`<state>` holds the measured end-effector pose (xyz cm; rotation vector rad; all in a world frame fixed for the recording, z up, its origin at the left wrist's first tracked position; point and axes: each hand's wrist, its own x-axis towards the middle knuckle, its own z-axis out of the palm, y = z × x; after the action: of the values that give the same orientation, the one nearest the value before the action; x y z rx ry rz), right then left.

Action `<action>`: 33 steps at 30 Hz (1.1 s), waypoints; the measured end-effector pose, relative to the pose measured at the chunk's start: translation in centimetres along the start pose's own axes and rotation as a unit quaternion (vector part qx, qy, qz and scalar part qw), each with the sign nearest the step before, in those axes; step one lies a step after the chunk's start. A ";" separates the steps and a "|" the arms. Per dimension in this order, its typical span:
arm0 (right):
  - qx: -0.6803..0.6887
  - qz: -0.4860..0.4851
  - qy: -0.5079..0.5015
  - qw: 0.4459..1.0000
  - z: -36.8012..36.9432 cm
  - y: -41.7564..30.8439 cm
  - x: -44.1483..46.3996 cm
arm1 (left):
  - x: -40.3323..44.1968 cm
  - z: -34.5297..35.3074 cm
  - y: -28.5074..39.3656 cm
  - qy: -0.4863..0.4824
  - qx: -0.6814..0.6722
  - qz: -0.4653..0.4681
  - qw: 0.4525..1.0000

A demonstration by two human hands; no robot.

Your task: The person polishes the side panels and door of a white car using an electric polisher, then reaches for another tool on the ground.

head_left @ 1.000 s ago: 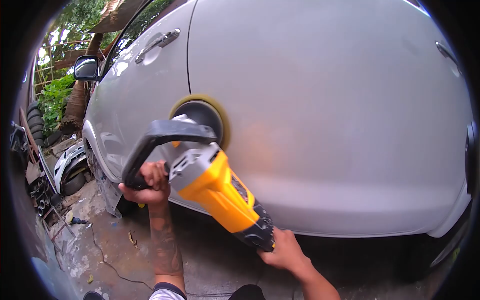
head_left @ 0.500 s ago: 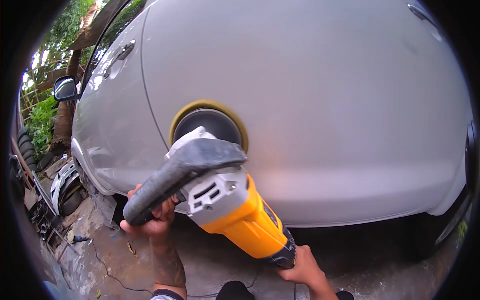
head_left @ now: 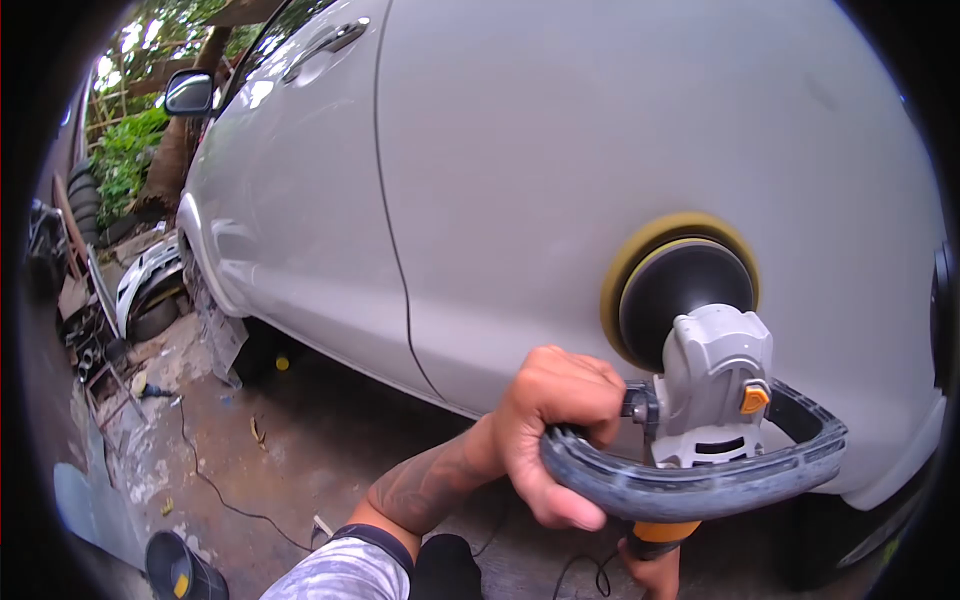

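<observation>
In the head view, the polisher [head_left: 715, 375] lay at two o'clock from the left hand [head_left: 558, 435], which was closed about the near end of its looped handle [head_left: 700, 490]. The fingers were curled in beside the metal housing, and the thumb pressed along the underside of the loop. The right hand [head_left: 655, 570] was at five o'clock from the left, up against the lower end of the tool's body, just below its orange casing [head_left: 665, 532]; the tool hid much of it, so I could not tell how its fingers were set.

The handle was thick, ribbed, scuffed dark plastic, bent into a broad loop. Behind it, the housing was dull silver metal, rounded on top and slotted below. At one o'clock from the left hand, the round yellow pad [head_left: 614, 285], soft-looking, with a smooth black disc [head_left: 680, 290] over it, faced the silver car door [head_left: 520, 200]. The paint was satiny, with a thin dark seam curving down at ten o'clock. At eight o'clock, a dark bucket [head_left: 160, 565] stood on the rough, stained floor [head_left: 310, 440].
</observation>
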<state>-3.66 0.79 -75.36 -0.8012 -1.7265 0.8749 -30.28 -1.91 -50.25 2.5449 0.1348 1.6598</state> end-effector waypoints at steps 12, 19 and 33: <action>-0.159 -0.065 -0.138 0.976 8.9 -7.3 7.9 | -14.1 -12.7 -0.7 0.382 0.055 0.005 0.923; -0.202 -0.079 -0.229 0.949 15.0 -9.5 11.6 | -20.6 -19.6 1.2 0.421 0.099 0.021 0.902; -0.119 0.023 -0.180 0.976 10.3 -5.3 1.9 | -16.1 -11.0 2.6 0.339 0.073 -0.082 0.935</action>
<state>-14.56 -2.25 -72.43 -0.8826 -2.1685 0.8964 -46.81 -6.13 -60.08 1.8562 0.5180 2.4424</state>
